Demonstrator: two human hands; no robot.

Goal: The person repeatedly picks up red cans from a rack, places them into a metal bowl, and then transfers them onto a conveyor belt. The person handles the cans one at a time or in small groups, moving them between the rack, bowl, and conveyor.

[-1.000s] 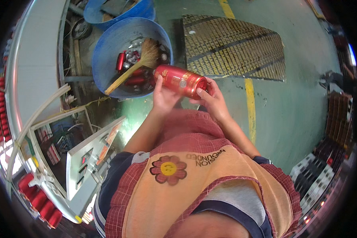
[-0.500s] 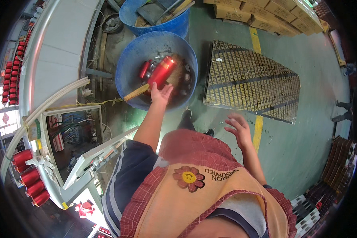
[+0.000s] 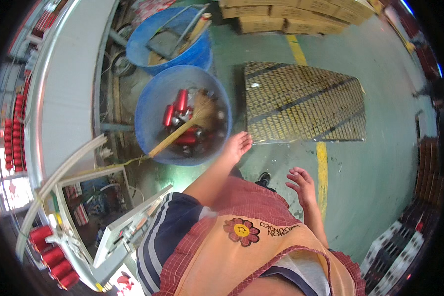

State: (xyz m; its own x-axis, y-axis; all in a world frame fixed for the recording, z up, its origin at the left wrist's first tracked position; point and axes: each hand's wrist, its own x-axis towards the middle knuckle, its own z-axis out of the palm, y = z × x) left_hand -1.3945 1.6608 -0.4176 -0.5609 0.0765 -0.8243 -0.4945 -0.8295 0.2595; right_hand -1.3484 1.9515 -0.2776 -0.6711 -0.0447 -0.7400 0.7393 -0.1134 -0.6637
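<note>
My left hand is just off the right side of a blue bin, its fingers stretched out and nothing in them. Over the floor further right, my right hand has its fingers apart and is empty. Inside the bin lie several shiny red cans, among them an upper can and a can to its left, with silvery pieces around them. A straw broom leans in there too, its pale handle resting over the near left rim. The broom partly hides the contents.
Behind stands a second blue bin holding a dustpan-like piece and handles. A flat sheet with gold print lies on the green floor. Cardboard boxes are stacked beyond. On the left are a machine and an open cabinet door.
The red can that was above the bin by my left hand now lies among the others in it. My left hand has moved right, away from the bin. The view has shifted.
</note>
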